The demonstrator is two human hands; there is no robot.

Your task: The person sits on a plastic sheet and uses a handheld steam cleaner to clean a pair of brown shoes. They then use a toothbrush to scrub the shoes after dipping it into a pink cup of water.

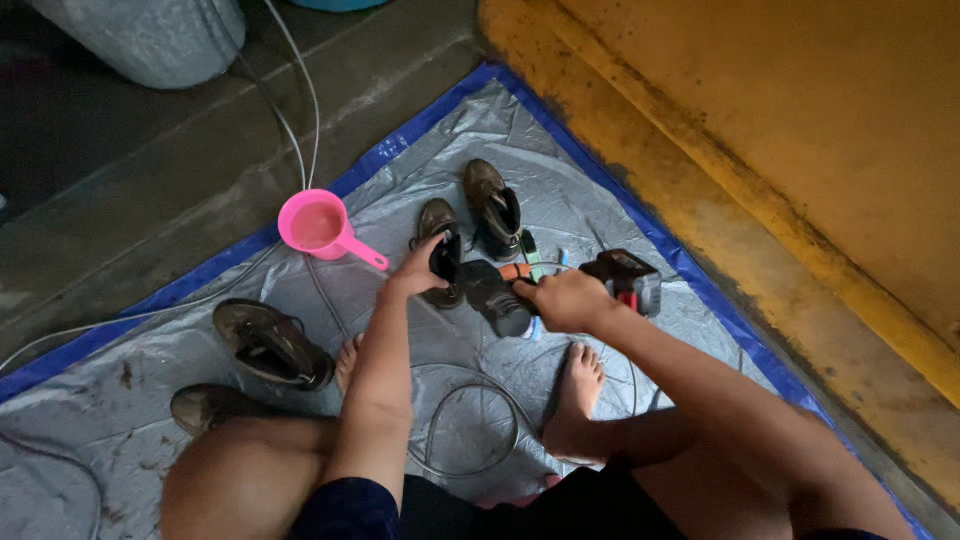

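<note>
I squat barefoot on a grey tarp (120, 380) with a blue edge. My left hand (415, 272) grips the opening of a muddy brown shoe (440, 250). My right hand (566, 300) holds a black and red power tool (625, 278) whose dark head (497, 297) rests against that shoe. A second brown shoe (492, 205) stands just behind it, upright.
A pink scoop (318, 226) with water sits left of the shoes. Another pair of muddy shoes (270, 345) lies at the left near my knee. A hose (470, 420) loops between my feet. A yellow step (760, 190) borders the tarp on the right.
</note>
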